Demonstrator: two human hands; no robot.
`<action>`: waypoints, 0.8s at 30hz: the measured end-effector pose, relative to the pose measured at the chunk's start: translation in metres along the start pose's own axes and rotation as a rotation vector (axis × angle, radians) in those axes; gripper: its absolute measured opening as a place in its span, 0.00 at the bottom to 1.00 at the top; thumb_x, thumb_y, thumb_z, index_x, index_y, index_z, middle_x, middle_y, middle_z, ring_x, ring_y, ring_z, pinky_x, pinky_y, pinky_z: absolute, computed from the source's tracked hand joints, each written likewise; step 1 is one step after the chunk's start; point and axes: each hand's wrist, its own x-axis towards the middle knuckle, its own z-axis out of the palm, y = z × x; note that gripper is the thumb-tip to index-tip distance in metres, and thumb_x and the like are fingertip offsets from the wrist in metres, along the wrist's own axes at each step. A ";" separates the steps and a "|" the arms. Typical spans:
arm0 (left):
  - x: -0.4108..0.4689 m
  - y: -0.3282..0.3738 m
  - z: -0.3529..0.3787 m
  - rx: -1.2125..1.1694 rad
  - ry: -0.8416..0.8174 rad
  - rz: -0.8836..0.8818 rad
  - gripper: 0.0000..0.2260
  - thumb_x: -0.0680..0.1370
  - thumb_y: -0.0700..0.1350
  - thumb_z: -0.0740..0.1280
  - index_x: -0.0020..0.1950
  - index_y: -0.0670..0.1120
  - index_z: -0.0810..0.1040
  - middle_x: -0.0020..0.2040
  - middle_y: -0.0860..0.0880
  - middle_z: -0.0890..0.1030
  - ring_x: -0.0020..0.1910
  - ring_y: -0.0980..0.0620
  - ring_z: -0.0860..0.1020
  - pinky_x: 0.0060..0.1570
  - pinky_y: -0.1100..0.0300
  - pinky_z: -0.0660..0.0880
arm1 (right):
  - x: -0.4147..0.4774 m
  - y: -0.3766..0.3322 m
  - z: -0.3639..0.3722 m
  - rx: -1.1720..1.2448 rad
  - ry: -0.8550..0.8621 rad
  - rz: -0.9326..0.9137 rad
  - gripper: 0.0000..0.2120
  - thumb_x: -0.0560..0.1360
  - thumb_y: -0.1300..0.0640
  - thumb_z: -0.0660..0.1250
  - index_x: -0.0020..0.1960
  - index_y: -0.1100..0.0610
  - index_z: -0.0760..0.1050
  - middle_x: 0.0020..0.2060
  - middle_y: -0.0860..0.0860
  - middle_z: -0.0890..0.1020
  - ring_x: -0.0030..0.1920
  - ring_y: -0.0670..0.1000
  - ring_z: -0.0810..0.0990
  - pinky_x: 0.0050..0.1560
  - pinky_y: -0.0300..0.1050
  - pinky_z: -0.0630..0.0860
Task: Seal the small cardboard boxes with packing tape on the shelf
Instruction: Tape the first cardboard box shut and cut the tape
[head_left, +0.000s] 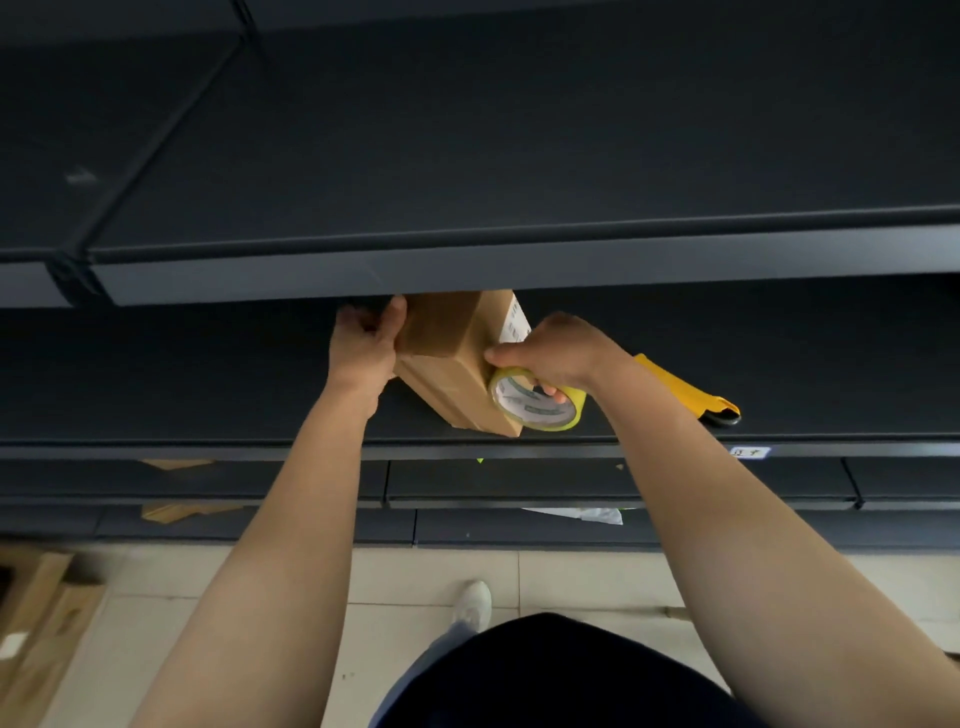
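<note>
Sitting askew on the shelf (208, 395), the box (447, 374) looks light and stiff, and its taped faces are probably slick, so the ends and corners offer the surest hold. The left hand (363, 343) grips its left end. The right hand (556, 353) grasps the tape (535, 408), a finger in the core and the roll touching the box. A knife (680, 389) lies to the right.

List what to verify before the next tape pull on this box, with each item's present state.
1. Left hand grips the cardboard box: ok.
2. Right hand grips the tape roll: ok.
3. Roll touches the box's side: ok.
4. Box rests on the shelf: ok.
5. Yellow cutter lies on the shelf, right of the right hand: ok.
6. Tape end stuck to the box: cannot tell.
</note>
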 end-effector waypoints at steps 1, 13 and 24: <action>0.000 0.001 -0.002 0.144 0.091 0.112 0.14 0.78 0.53 0.65 0.54 0.43 0.71 0.45 0.50 0.76 0.46 0.52 0.77 0.54 0.51 0.76 | 0.001 -0.008 -0.001 -0.009 0.003 -0.010 0.24 0.72 0.39 0.66 0.28 0.58 0.72 0.19 0.49 0.77 0.25 0.45 0.76 0.33 0.40 0.70; -0.005 -0.012 -0.017 0.272 0.001 0.005 0.41 0.65 0.69 0.69 0.71 0.49 0.63 0.65 0.48 0.71 0.65 0.44 0.69 0.61 0.50 0.70 | 0.004 -0.040 0.005 0.099 -0.063 -0.170 0.30 0.71 0.32 0.64 0.35 0.61 0.75 0.27 0.50 0.78 0.32 0.43 0.79 0.48 0.39 0.73; 0.016 -0.022 -0.026 -0.157 -0.044 -0.193 0.33 0.69 0.58 0.74 0.69 0.47 0.66 0.54 0.51 0.76 0.59 0.48 0.74 0.62 0.46 0.72 | -0.014 0.018 -0.005 0.047 -0.126 -0.088 0.30 0.74 0.34 0.61 0.27 0.58 0.71 0.20 0.50 0.76 0.21 0.45 0.74 0.43 0.42 0.74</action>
